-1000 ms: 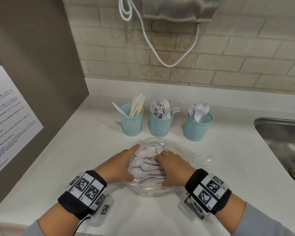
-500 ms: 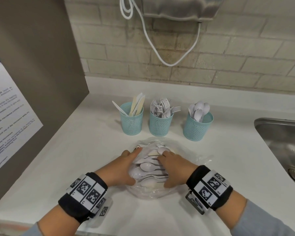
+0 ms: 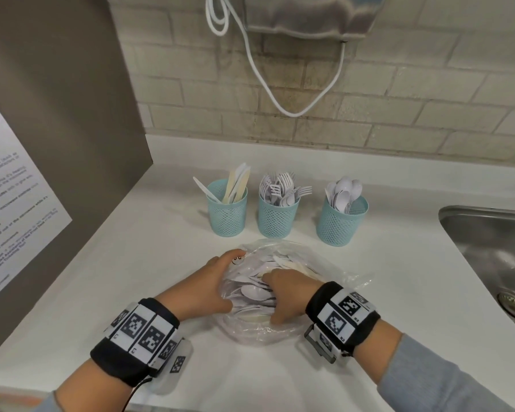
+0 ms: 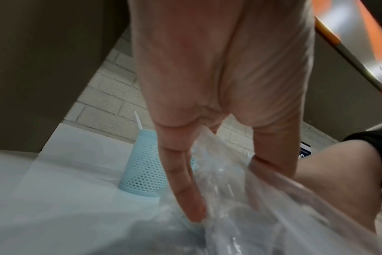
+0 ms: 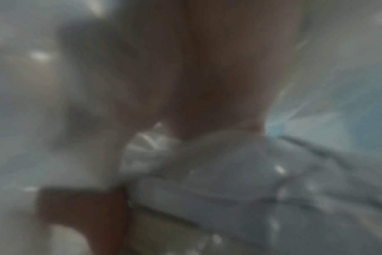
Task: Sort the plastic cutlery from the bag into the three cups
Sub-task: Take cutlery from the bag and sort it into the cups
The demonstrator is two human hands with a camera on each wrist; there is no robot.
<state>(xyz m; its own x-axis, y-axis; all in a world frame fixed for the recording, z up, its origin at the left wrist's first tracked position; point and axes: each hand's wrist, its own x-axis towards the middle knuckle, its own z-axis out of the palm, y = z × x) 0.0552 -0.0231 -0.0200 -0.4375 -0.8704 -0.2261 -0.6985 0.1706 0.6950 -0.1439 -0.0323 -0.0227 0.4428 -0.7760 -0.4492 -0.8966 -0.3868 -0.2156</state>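
Observation:
A clear plastic bag (image 3: 327, 281) full of white cutlery (image 3: 252, 291) lies on the counter in front of three teal mesh cups. The left cup (image 3: 227, 215) holds knives, the middle cup (image 3: 277, 221) mostly forks, the right cup (image 3: 341, 230) spoons. My left hand (image 3: 217, 283) holds the bag's left edge, with straight fingers (image 4: 181, 181) outside the film and the thumb over it. My right hand (image 3: 289, 292) is in the bag, its fingers curled over the pile. The right wrist view is blurred, showing only palm (image 5: 207, 86) and plastic.
A steel sink (image 3: 488, 263) is set into the white counter (image 3: 131, 263) at the right. A brown panel with a printed notice (image 3: 12, 218) walls off the left side. A white cable (image 3: 280, 93) hangs from a grey unit on the brick wall behind the cups.
My right hand has dug slightly further left into the pile and the spoons under it have shifted. My left hand stays on the bag's left edge.

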